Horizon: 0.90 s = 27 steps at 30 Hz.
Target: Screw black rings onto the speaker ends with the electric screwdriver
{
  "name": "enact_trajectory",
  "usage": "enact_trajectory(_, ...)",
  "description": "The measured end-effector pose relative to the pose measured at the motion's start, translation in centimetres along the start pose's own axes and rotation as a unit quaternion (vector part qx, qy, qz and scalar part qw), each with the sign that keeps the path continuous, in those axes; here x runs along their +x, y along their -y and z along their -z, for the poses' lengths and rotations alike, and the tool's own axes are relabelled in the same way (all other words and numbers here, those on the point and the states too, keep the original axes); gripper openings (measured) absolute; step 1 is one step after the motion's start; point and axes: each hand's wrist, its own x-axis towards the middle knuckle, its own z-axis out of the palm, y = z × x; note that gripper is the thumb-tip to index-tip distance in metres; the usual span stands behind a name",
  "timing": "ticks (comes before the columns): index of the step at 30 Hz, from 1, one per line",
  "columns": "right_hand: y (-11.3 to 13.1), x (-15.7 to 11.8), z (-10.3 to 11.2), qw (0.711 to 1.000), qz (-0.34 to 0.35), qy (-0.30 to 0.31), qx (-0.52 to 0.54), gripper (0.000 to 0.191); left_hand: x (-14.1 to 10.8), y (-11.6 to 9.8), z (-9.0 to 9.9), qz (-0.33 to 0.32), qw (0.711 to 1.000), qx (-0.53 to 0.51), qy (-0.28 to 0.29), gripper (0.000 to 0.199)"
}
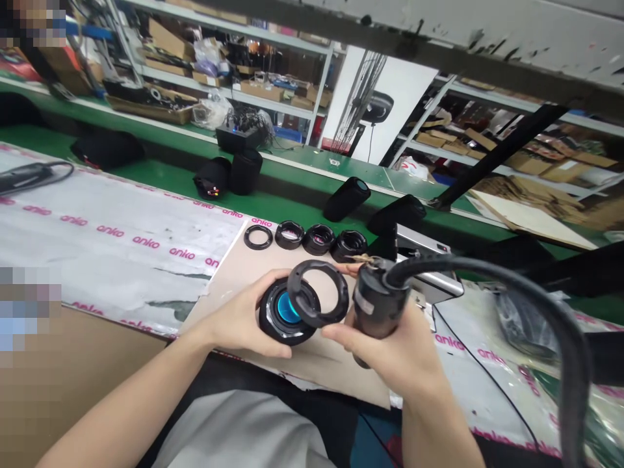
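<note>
My left hand (248,318) is wrapped round a black cylindrical speaker (273,327), its end with a shiny blue cone facing up toward me. In my right hand (390,344) is a black corded power tool (377,299), which looks like an electric screwdriver; its tip is hidden. The thumb and fingers of the same hand also pinch a black ring (341,296), tilted and partly overlapping the speaker's end. Whether ring and speaker touch, I cannot tell. Beyond them, a thin black ring (258,246) and several thicker black rings (289,245) lie in a row on a tan board (234,286).
Black speakers (347,198) stand and lie along the green bench (292,188). A silver metal stand (439,279) sits right of the tool. The thick black cable (536,292) arcs across the right side. Shelves (273,91) with boxes are behind.
</note>
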Motion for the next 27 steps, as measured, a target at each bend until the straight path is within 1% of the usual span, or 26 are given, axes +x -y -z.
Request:
enact_trajectory(3, 0.0, -1.0, -1.3, 0.996, -0.028, 0.018, -0.078, 0.061, -0.1, -0.3, -0.2, -0.012, 1.000, 0.008, -0.012, 0.109)
enact_trajectory(6, -0.4, -1.4, -2.0, 0.988, -0.040, 0.050, -0.138, 0.062, -0.2, -0.6, -0.4, 0.002, 1.000, 0.015, -0.022, 0.118)
enact_trajectory(8, -0.9, -1.3, -2.0, 0.990, -0.037, 0.054, -0.124, 0.070, -0.3, -0.7, -0.7, 0.003, 1.000, 0.011, -0.026, 0.124)
enact_trajectory(11, -1.5, -0.8, -1.8, 0.996, -0.062, 0.062, -0.025, 0.087, -0.3, -0.7, -1.1, -0.004, 0.999, -0.009, -0.036, 0.126)
enact_trajectory(12, -1.5, -0.6, -1.8, 0.995, -0.069, 0.068, 0.007, 0.090, -0.3, -0.8, -1.2, -0.006, 0.999, -0.015, -0.038, 0.126)
enact_trajectory(14, -1.2, -0.4, -1.8, 0.994, -0.073, 0.075, 0.031, 0.087, -0.2, -0.9, -1.3, -0.010, 0.999, -0.025, -0.037, 0.125)
enact_trajectory(17, -0.3, -0.3, -2.0, 0.995, -0.079, 0.064, -0.011, 0.073, -0.2, -1.1, -1.5, -0.019, 0.999, -0.035, -0.033, 0.122)
enact_trajectory(20, 0.1, -0.7, -2.2, 0.992, -0.089, 0.048, -0.069, 0.073, -0.2, -1.3, -1.7, -0.025, 0.998, -0.049, -0.036, 0.118)
enact_trajectory(23, -0.3, -1.3, -2.4, 0.992, -0.065, 0.043, -0.094, 0.073, -0.3, -1.3, -1.9, -0.015, 0.997, -0.057, -0.043, 0.117)
enact_trajectory(27, -0.9, -2.1, -2.8, 0.996, 0.001, 0.019, -0.084, 0.066, -0.5, -0.8, -2.1, -0.021, 0.997, -0.051, -0.049, 0.117)
